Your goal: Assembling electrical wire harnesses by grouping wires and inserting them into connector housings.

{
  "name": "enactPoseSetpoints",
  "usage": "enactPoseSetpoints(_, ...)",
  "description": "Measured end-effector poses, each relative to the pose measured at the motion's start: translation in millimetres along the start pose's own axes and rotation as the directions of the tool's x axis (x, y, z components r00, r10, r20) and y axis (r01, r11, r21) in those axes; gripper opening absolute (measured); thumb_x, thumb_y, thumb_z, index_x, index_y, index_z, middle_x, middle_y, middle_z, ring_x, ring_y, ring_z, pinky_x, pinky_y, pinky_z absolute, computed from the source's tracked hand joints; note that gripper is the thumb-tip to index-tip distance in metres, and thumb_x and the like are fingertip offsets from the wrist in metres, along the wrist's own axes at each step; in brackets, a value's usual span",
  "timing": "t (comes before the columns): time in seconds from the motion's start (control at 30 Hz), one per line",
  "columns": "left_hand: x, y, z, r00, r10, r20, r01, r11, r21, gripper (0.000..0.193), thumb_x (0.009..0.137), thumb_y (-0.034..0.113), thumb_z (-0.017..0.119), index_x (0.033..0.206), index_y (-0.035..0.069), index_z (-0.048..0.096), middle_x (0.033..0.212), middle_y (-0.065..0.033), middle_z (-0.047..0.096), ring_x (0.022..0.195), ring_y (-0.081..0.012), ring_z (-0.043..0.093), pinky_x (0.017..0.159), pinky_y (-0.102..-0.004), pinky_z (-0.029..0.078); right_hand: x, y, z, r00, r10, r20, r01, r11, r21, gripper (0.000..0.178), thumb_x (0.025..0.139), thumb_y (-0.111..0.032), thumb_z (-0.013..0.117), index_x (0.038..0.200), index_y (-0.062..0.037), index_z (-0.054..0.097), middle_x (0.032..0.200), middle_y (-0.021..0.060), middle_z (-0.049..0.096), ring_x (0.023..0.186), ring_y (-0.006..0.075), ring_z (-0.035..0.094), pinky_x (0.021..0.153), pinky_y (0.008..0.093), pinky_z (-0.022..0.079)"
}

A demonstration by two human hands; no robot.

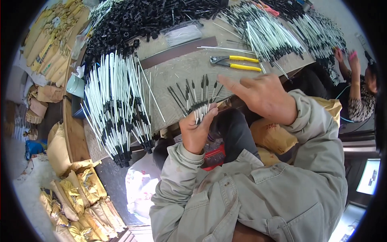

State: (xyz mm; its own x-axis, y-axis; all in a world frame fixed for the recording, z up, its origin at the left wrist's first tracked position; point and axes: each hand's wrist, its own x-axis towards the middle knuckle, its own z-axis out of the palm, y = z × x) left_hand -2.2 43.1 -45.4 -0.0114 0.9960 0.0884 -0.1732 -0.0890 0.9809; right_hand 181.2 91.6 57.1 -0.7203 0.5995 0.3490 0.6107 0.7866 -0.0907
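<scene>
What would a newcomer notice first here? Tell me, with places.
Probably the pliers, their yellow handles bright on the table beyond the right hand. Then the dense white rods at left and the black heap along the table's far side. Near the centre, a small fan of black-tipped rods in the left hand.

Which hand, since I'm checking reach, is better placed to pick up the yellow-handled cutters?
Probably the right hand: it is nearer the yellow-handled cutters, and nothing clearly shows in its grasp. The left hand holds a fan of black-tipped sticks.
</scene>
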Motion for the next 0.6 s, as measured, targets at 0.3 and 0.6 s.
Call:
enactPoseSetpoints(0.3, 0.9, 4.3, -1.9, 0.999, -0.002, 0.052, 0.008, 0.994, -0.111, 0.017, 0.083, 0.003, 0.061, 0.097, -0.005, 0.064, 0.089, -0.0061, 0.065, 0.081, -0.0097, 0.057, 0.075, -0.0226, 0.045, 6.2, 15.5, -23.7, 0.974, -0.006, 0.228, -0.109, 0.867, 0.486, 0.032, 0.091, -0.015, 0.044, 0.122, -0.0113, 0.051, 0.048, 0.0037, 0.047, 0.042, 0.0111, 0.051, 0.038, 0.0249, 0.036)
enactPoseSetpoints(0.6, 1.6, 9.3, -9.3, 0.987, -0.036, 0.157, 0.069, 0.975, -0.212, 0.021, 0.083, -0.001, 0.058, 0.103, -0.005, 0.061, 0.098, -0.0107, 0.065, 0.091, -0.0149, 0.059, 0.084, -0.0263, 0.045, 23.1, 54.4, 32.9, 0.984, 0.170, 0.049, -0.167, 0.803, 0.572, 0.022, 0.091, -0.020, 0.048, 0.102, -0.0051, 0.059, 0.064, 0.0050, 0.057, 0.056, 0.0144, 0.059, 0.047, 0.0265, 0.043)
